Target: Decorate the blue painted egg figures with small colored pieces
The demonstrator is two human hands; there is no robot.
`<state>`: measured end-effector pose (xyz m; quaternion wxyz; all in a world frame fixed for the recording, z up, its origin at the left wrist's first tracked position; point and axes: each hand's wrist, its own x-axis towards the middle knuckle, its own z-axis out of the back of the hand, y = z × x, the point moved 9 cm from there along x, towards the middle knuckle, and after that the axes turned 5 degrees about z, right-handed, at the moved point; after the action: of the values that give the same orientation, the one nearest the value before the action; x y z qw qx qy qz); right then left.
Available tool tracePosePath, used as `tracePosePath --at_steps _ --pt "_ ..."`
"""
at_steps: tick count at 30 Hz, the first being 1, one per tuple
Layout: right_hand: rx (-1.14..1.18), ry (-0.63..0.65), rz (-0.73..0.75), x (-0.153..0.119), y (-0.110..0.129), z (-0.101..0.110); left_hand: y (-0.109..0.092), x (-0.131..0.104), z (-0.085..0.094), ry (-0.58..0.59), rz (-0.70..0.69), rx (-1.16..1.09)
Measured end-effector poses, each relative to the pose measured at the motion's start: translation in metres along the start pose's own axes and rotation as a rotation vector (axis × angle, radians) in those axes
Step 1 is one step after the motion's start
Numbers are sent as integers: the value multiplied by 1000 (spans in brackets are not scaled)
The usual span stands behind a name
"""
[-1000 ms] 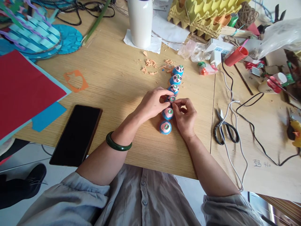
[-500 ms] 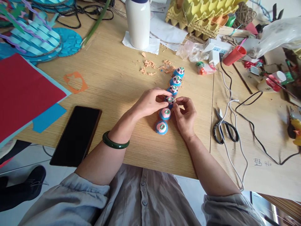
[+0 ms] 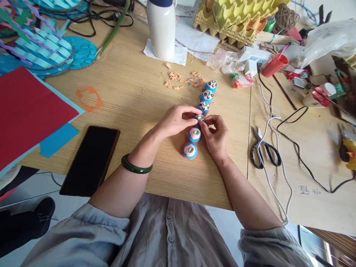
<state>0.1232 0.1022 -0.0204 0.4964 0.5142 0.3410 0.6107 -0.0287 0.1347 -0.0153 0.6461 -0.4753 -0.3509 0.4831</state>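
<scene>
A row of small painted domes (image 3: 194, 134), blue below and pink on top with green rings, runs slantwise over the table. The far ones (image 3: 206, 96) also carry black marks; the two nearest show only the green ring. My left hand (image 3: 175, 120) grips one dome in the middle of the row (image 3: 200, 117), thumb and forefinger on its left side. My right hand (image 3: 217, 135) has its fingertips pinched together against the same dome's right side. Anything between those fingertips is too small or hidden to make out.
A black phone (image 3: 90, 159) lies left, near red paper (image 3: 33, 111). Orange shavings (image 3: 175, 76) lie behind the row, near a white flask (image 3: 161, 31). To the right are black-handled scissors (image 3: 265, 150) and cables (image 3: 299, 148). Yellow egg trays (image 3: 230, 22) stand at the back.
My right hand has moved left, and its fingertips now press against and partly cover the dome. My left hand keeps its grip in the same place.
</scene>
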Motion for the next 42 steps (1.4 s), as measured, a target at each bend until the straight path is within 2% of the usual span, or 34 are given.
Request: tracePosePath --at_steps 3,6,10,16,22,30,33,35,39,42 --pt "40 -6 -15 1 -5 0 1 0 1 -9 21 -14" --pt "125 -3 -60 0 -14 0 1 -1 0 35 36 -59" --pt "179 -27 -73 0 -20 2 -1 -2 -1 69 -5 -34" --pt "184 -38 -69 0 -19 3 -1 -2 0 5 -27 73" --pt "160 -48 -85 -1 -21 5 -9 -2 0 -87 -109 176" --pt "157 -107 -109 -3 -18 12 -2 -1 -5 -75 -96 123" --pt "177 -136 -143 -4 -21 16 -1 -1 -5 -90 -76 11" --pt "196 -162 -160 -4 -24 18 -1 -1 1 -167 -56 -90" --pt "252 -202 -195 -7 -32 19 12 -7 23 -439 53 -294" --pt "261 -231 -227 -3 -32 27 23 -9 33 -554 103 -425"
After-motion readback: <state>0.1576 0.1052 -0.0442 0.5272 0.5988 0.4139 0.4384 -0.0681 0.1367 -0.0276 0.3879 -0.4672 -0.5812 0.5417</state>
